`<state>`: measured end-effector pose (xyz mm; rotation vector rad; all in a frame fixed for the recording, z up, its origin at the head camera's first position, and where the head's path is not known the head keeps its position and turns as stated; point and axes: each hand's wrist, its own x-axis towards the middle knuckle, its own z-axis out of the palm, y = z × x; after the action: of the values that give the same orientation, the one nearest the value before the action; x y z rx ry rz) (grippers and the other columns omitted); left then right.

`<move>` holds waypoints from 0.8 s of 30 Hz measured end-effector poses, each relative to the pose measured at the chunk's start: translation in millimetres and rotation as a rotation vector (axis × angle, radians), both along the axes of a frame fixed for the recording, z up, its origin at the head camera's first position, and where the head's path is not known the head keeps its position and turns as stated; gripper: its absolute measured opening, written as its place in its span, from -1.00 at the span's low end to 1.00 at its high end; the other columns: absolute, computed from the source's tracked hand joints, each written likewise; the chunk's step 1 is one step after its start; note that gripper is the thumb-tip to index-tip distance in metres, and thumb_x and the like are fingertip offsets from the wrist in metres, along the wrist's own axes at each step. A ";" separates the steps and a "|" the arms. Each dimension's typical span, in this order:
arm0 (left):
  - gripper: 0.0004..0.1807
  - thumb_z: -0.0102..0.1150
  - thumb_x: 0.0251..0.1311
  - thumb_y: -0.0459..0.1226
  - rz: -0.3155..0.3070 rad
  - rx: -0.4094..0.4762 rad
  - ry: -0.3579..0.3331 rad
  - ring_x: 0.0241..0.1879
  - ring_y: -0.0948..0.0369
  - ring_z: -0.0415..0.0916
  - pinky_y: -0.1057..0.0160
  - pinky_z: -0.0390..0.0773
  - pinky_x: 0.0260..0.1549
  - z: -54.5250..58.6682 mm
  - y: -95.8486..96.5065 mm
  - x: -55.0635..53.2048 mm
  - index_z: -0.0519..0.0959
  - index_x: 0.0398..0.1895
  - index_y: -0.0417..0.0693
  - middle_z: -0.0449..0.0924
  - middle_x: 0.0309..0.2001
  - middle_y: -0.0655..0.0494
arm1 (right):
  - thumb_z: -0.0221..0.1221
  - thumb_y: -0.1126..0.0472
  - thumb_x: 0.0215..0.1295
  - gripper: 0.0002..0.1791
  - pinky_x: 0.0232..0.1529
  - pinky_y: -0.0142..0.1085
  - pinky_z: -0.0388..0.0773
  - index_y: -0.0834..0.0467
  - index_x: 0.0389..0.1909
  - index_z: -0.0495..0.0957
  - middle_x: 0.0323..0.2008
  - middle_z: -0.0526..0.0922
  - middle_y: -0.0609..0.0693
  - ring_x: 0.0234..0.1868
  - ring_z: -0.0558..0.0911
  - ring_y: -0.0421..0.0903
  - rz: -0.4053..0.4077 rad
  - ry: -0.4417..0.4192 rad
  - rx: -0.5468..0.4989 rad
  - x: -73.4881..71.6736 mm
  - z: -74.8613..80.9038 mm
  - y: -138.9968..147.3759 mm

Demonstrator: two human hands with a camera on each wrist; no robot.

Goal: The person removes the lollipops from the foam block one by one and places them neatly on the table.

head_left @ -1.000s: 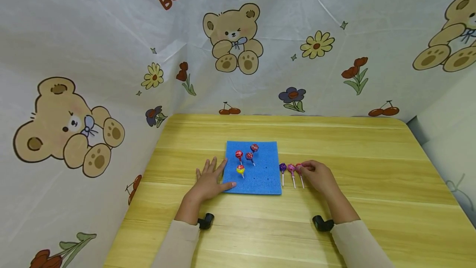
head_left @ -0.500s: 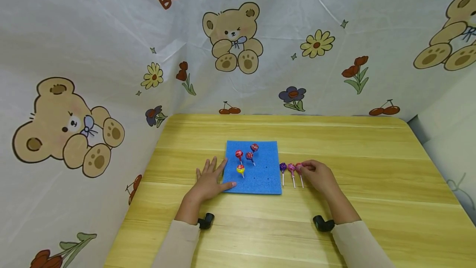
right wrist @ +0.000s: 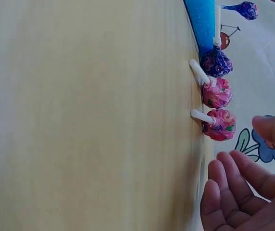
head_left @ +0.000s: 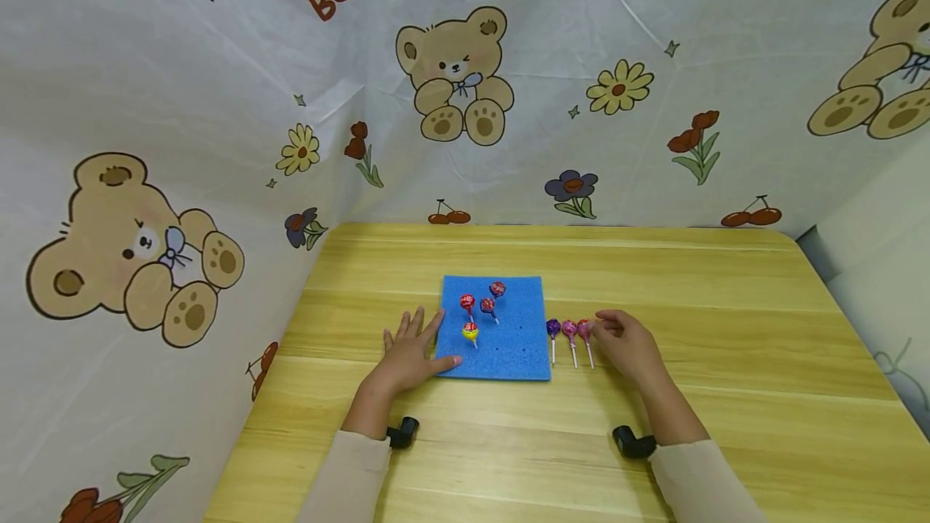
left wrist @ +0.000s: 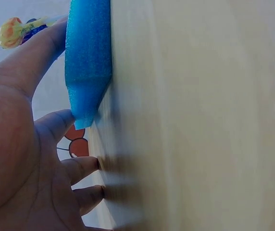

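Observation:
My left hand is spread at the left edge of a blue foam board, its thumb over the near corner. In the left wrist view, thumb and index finger meet the foam board while other fingertips reach the table. Just right of the board lie a purple lollipop and two pink lollipops, a middle one and a right one. My right hand is beside the right pink lollipop. In the right wrist view a gap separates its loosely bent fingers from that pink lollipop; it holds nothing.
Several lollipops stand in the foam board: a yellow one, a red one and darker red ones. Small holes dot the board's right part. Behind the wooden table hangs a bear-print cloth.
My right hand has let go of the right pink lollipop and shifted slightly right of it. The left hand and the board have stayed put.

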<state>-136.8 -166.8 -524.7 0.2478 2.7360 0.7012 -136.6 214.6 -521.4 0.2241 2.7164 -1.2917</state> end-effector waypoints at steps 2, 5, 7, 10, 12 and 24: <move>0.04 0.21 0.18 0.33 0.000 0.002 -0.001 0.63 -0.21 -0.42 -0.54 -0.39 0.40 0.5 0.3 0.3 -0.02 0.64 0.31 -0.24 0.66 -0.13 | 0.10 0.00 0.52 -0.46 0.18 0.03 0.51 0.27 0.33 0.44 0.13 0.59 0.26 0.17 0.57 0.18 -0.015 0.022 -0.026 1.5 1.5 0.7; 0.04 0.21 0.18 0.33 0.001 0.001 -0.002 0.63 -0.22 -0.42 -0.54 -0.38 0.40 1.3 0.5 0.4 -0.01 0.64 0.30 -0.24 0.66 -0.13 | 0.09 0.02 0.53 -0.46 0.26 0.08 0.48 0.26 0.37 0.41 0.18 0.57 0.27 0.22 0.54 0.20 -0.030 0.056 -0.069 3.6 3.1 1.6; 0.04 0.21 0.18 0.33 0.001 -0.001 -0.002 0.63 -0.22 -0.42 -0.54 -0.38 0.40 1.7 0.5 0.6 -0.01 0.64 0.30 -0.24 0.66 -0.13 | 0.09 0.01 0.54 -0.44 0.28 0.05 0.47 0.25 0.38 0.39 0.20 0.57 0.26 0.23 0.54 0.18 -0.038 0.084 -0.089 5.0 3.7 1.6; 0.04 0.21 0.18 0.32 0.002 -0.005 -0.005 0.63 -0.22 -0.42 -0.53 -0.38 0.40 2.9 0.4 0.9 -0.02 0.64 0.30 -0.24 0.66 -0.13 | 0.09 -0.04 0.53 -0.42 0.26 -0.23 0.49 0.22 0.39 0.39 0.21 0.57 0.20 0.20 0.54 0.04 -0.055 0.125 -0.122 7.2 3.7 0.8; 0.04 0.21 0.18 0.33 0.002 -0.007 -0.006 0.63 -0.21 -0.43 -0.53 -0.38 0.41 3.6 0.3 0.9 -0.02 0.64 0.30 -0.25 0.66 -0.12 | 0.09 -0.08 0.52 -0.41 0.16 -0.46 0.48 0.20 0.38 0.40 0.20 0.58 0.16 0.13 0.54 -0.18 -0.069 0.150 -0.154 8.8 3.4 -0.2; 0.04 0.21 0.18 0.33 0.000 -0.005 -0.007 0.63 -0.21 -0.43 -0.53 -0.39 0.40 2.8 0.5 0.5 -0.02 0.64 0.31 -0.24 0.66 -0.13 | 0.18 0.00 0.48 -0.48 -0.01 -0.67 0.42 0.20 0.31 0.48 0.17 0.62 0.16 -0.04 0.48 -0.55 -0.078 0.244 -0.233 11.8 5.8 -8.3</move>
<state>-136.3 -166.3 -521.9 0.2432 2.7304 0.6945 -124.9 206.3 -515.6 0.1584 2.7380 -1.7482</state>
